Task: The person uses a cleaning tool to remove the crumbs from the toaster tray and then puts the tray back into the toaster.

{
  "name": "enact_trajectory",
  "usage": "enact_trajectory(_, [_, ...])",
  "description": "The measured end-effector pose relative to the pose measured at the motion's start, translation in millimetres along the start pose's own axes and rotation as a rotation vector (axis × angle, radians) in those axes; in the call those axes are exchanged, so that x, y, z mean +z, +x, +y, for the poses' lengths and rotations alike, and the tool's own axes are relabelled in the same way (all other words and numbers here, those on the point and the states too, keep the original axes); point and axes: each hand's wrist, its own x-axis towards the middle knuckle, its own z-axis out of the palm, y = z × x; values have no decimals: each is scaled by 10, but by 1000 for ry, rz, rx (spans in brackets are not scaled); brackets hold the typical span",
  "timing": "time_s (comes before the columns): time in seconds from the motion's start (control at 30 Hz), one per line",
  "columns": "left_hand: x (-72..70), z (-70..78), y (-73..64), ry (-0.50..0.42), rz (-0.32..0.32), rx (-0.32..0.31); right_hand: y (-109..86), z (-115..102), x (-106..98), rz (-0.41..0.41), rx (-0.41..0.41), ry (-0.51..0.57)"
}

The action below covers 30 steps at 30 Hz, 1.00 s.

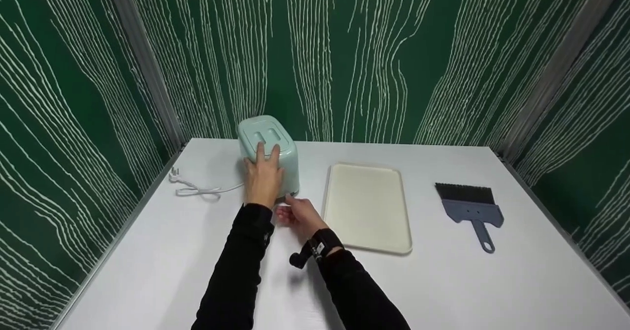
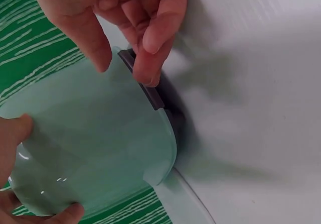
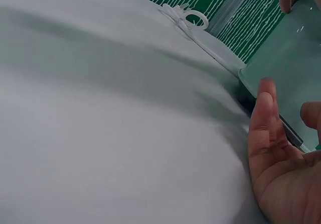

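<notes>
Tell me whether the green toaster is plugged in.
The toaster is unplugged: its white plug lies on the table with its prongs exposed.

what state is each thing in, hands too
toaster, on the table; any tilt unclear
dark strip, along toaster's bottom edge; whether loose, unclear
plug, out, lying on table
cord, loosely looped
tray, flat, face up
brush, lying flat
left hand, spread on toaster
right hand, at dark strip
</notes>
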Motion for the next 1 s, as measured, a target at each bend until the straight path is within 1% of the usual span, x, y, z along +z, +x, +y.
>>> enact_trajectory(0.17, [14, 9, 12, 6, -14, -10, 45, 16, 52, 13, 10, 78])
enact_trajectory(0.3, [27, -4, 21, 2, 1, 2, 88, 16, 90, 21, 7, 95])
enact_trajectory(0.47, [29, -53, 22, -5, 20, 17, 128, 13, 148, 30, 13, 100])
enact_trajectory(0.67, [41, -73, 9, -6, 35, 32, 120, 13, 160, 31, 7, 79])
enact_trajectory(0.87, [52, -90, 5, 36, 64, 78, 128, 13, 174, 34, -24, -49])
enact_trajectory(0.9, [54, -91, 5, 41, 64, 80, 128, 14, 174, 36, -30, -68])
enact_trajectory(1.0, [55, -89, 9, 40, 46, 63, 129, 13, 175, 40, -35, -71])
